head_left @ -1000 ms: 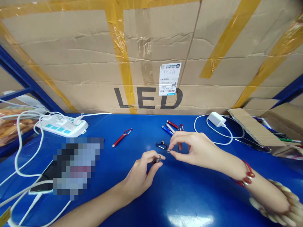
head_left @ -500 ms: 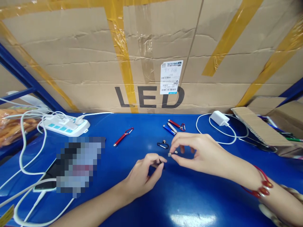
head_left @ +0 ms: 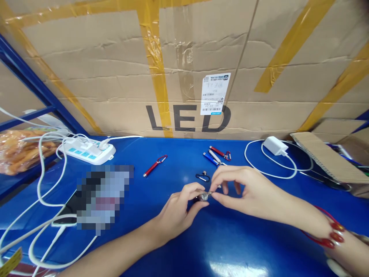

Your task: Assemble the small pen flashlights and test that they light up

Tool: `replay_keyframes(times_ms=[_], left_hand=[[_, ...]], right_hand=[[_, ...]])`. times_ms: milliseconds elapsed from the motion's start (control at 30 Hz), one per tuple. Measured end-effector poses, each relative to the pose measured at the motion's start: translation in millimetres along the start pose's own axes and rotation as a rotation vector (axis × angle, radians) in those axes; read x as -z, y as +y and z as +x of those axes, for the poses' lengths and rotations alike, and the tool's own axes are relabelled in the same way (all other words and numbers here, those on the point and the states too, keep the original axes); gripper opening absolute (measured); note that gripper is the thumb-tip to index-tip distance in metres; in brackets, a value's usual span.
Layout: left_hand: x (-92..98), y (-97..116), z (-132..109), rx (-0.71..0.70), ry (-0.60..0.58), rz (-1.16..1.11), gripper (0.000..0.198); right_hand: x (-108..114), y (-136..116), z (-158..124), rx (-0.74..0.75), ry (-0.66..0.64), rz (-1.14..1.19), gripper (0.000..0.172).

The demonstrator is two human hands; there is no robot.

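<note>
My left hand (head_left: 180,211) pinches a small dark metal tube (head_left: 201,197) with a silver end, just above the blue table (head_left: 161,238). My right hand (head_left: 245,190) meets it from the right, thumb and forefinger pinched on a tiny silver part (head_left: 209,193) at the tube's end. Just behind the fingers lies a black carabiner clip (head_left: 202,177). A red mini flashlight with a clip (head_left: 155,166) lies to the left. A few blue, silver and red mini flashlights (head_left: 216,156) lie behind.
A large taped cardboard box marked LED (head_left: 187,69) walls the back. A white power strip (head_left: 89,150) and loose white cables (head_left: 43,200) lie left, beside a phone (head_left: 72,209). A white charger with cable (head_left: 275,146) and a cardboard tray (head_left: 325,159) sit right.
My hands have come together: the right hand's tiny part now touches the end of the tube in the left hand. The view has shifted slightly left.
</note>
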State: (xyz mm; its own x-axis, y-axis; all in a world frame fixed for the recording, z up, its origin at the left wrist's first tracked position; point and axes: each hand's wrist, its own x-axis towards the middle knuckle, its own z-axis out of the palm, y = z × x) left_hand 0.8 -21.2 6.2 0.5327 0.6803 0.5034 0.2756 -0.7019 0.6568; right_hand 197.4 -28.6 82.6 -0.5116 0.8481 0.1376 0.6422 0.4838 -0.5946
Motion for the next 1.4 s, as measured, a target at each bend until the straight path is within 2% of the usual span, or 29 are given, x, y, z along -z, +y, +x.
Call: replay_keyframes(times_ms=[167,367,500,600,700,767,867,933,1100,1400], left_hand=[[-1.5,-2.4,0.4,0.063,-0.054,0.015,0.022],[-3.9,-3.8,1.1,0.040,-0.065,0.012,0.020],[-3.4,-2.3,1.4,0.006,-0.060,0.002,0.018],[-2.7,-0.9,0.6,0.033,-0.056,0.006,0.013],[-3.0,-0.8,-0.6,0.063,-0.031,-0.026,0.012],[-3.7,-1.6,-1.5,0.061,-0.023,-0.050,0.014],[-4.7,-3.1,-2.5,0.048,-0.020,-0.057,0.016],[-4.7,-3.7,-3.1,0.049,-0.013,-0.063,0.015],[-3.0,-3.3,-3.3,0.036,-0.018,-0.042,0.015],[-3.2,-0.6,-1.7,0.088,-0.030,-0.065,0.018]], right_hand=[[-3.3,0.1,3.4,-0.079,-0.051,0.071,0.010],[-6.6,0.4,2.8,-0.177,-0.073,0.125,0.011],[-9.8,1.9,3.4,-0.211,-0.064,0.121,0.012],[-6.7,4.8,4.9,-0.212,-0.032,0.114,0.013],[2.4,12.2,6.1,-0.201,0.041,0.032,0.015],[7.2,19.9,6.3,-0.204,0.067,-0.137,0.013],[5.8,32.0,6.1,-0.247,-0.019,-0.378,0.011],[0.0,37.9,6.3,-0.239,-0.090,-0.447,0.015],[-12.0,43.2,8.3,-0.201,-0.125,-0.456,0.011],[-11.2,42.1,8.3,-0.229,-0.146,-0.349,0.006]])
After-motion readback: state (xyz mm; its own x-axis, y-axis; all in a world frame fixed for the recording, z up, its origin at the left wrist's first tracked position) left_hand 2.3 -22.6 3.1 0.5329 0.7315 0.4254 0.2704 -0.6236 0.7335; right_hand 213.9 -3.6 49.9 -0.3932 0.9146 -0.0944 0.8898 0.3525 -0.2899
